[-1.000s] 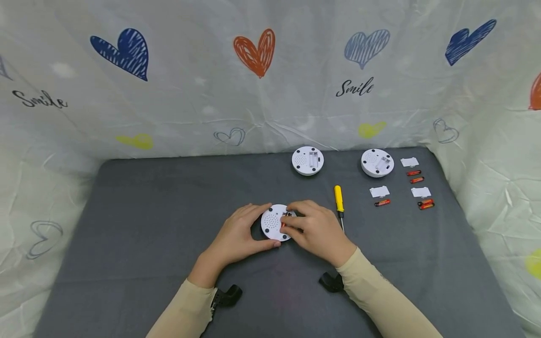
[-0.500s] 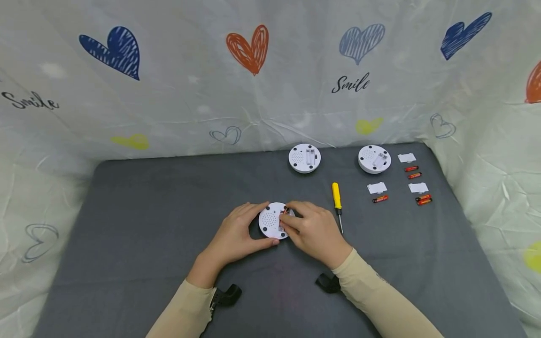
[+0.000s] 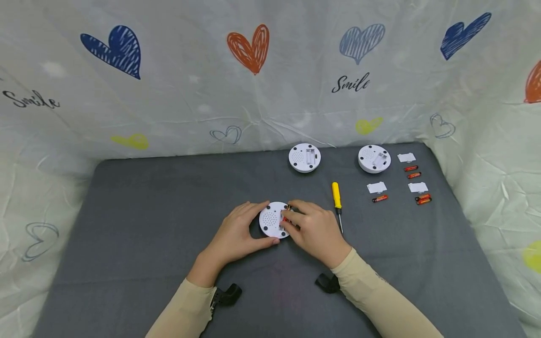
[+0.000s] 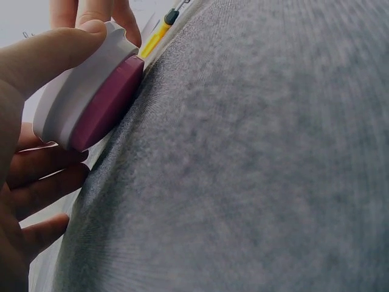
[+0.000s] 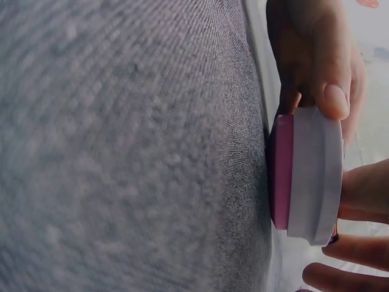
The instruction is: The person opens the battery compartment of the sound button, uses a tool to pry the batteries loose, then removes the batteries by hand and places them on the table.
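A round white device (image 3: 270,218) with a dotted speaker grille, dark feet and an uncovered battery slot lies flat near the table's middle. Its underside is pink (image 5: 282,173) in the right wrist view. My left hand (image 3: 238,230) holds it from the left, thumb at the near edge and fingertips at the far edge. Over the slot, my right hand (image 3: 314,230) pinches a small red-and-black battery (image 3: 285,219), largely hidden by the fingers. In the left wrist view, the left thumb (image 4: 61,52) presses against the device's white rim.
Two more round white devices, one at the back (image 3: 301,159) and one at back right (image 3: 372,158), show uncovered slots. A yellow-handled screwdriver (image 3: 336,196) lies right of the right hand. Several white covers (image 3: 377,188) and red batteries (image 3: 380,198) lie on the right side.
The right fingers and the battery have shifted slightly over the slot, with the battery's angle changing. The left hand keeps its hold. The head view has tilted a little.
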Demonstrator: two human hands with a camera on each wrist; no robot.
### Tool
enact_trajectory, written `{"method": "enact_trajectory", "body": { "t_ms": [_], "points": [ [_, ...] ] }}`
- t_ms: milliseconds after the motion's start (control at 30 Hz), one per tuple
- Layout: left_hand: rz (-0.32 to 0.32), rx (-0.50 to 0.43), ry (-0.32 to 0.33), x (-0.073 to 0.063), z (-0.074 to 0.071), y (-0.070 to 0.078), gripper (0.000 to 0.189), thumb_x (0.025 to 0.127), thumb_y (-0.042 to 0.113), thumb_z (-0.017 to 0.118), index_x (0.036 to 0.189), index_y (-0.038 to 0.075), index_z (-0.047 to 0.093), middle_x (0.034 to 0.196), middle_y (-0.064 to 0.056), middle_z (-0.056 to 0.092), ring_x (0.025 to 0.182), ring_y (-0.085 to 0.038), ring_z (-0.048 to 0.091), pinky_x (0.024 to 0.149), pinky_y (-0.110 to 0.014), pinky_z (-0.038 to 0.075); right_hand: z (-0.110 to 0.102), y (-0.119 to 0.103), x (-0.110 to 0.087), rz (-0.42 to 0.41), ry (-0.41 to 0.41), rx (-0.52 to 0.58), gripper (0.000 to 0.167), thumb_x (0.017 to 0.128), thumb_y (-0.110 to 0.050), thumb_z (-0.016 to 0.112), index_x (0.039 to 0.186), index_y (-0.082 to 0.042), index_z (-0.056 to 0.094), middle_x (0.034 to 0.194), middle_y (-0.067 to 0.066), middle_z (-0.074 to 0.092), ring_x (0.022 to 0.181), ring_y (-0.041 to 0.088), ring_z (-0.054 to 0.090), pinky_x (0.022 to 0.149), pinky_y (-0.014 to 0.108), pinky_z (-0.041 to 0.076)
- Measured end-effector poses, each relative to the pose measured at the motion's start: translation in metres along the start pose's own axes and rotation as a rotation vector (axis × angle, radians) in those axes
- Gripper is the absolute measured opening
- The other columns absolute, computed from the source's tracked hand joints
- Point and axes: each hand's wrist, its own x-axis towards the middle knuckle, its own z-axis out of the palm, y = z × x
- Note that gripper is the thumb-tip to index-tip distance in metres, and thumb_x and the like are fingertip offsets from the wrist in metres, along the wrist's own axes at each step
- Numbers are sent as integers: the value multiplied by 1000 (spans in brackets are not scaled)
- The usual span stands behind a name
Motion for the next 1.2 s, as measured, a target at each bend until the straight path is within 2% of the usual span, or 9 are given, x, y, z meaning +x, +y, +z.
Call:
{"method": "enact_trajectory", "body": {
  "t_ms": [200, 333, 400, 700, 867, 967, 1200],
  "points": [
    [6, -3, 4, 0, 0, 0, 96, 82, 55, 95, 159, 10, 58, 154, -16, 61, 147, -45, 51, 118, -66, 42, -1, 3, -1, 3, 20, 3, 20, 98, -26, 86, 113, -12, 87, 121, 13, 78, 104, 29, 77, 84, 44, 66],
    [12, -1, 7, 0, 0, 0, 96, 82, 54, 95, 159, 10, 58, 153, -16, 62, 145, -45, 53, 117, -65, 43, -5, 6, -3, 31, 36, -4, 18, 98, -25, 85, 111, -13, 88, 122, 12, 78, 107, 29, 76, 88, 45, 65],
    [14, 0, 6, 0, 0, 0, 97, 82, 54, 95, 159, 10, 58, 153, -16, 62, 145, -44, 53, 116, -65, 44, -7, 10, -6, 49, 51, -17, 18, 98, -25, 86, 111, -13, 88, 122, 11, 79, 107, 29, 76, 86, 46, 65],
    [-3, 8, 10, 0, 2, 0, 96, 82, 55, 95, 159, 12, 58, 154, -16, 61, 147, -45, 51, 117, -66, 43, -25, 39, -25, 154, 147, -52, 23, 93, -25, 90, 111, -11, 88, 116, 10, 81, 106, 29, 76, 88, 49, 64],
    [-8, 4, 6, 0, 2, 0, 97, 82, 57, 94, 160, 14, 57, 156, -15, 60, 149, -47, 49, 118, -67, 42, -37, 58, -37, 222, 193, -83, 25, 90, -24, 94, 108, -9, 88, 113, 11, 81, 102, 31, 76, 82, 51, 64],
    [-5, 5, 5, 0, 2, -1, 97, 82, 57, 94, 161, 14, 57, 156, -15, 60, 149, -47, 49, 118, -67, 41, -43, 68, -46, 264, 204, -105, 28, 87, -23, 96, 109, -8, 88, 113, 12, 80, 101, 32, 76, 78, 53, 64],
    [23, 9, 21, 2, 2, -2, 97, 82, 57, 94, 160, 13, 57, 151, -13, 63, 145, -43, 53, 117, -64, 43, -56, 89, -72, 383, 214, -168, 25, 89, -23, 93, 108, -7, 87, 111, 13, 80, 101, 35, 76, 75, 57, 62]
  ]
}}
